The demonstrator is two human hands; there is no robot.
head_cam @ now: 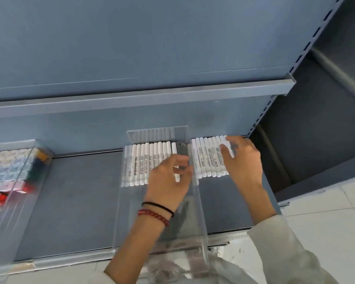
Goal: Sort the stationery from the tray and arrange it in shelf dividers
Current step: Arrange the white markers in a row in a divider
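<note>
Soft, even, bright light. Weak shadows. Left hand point(168, 179), marker point(177, 178) in it, right hand point(242, 160) blurry. Shelf rail point(131, 99) looks bent.

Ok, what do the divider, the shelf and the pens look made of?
Divider: clear glossy plastic, likely acrylic. The pens show through its walls, and its edges catch light. Shelf: matte grey-blue painted metal, judging by the slotted upright beside it. White pens: probably smooth plastic barrels, but too blurred to say more.
</note>
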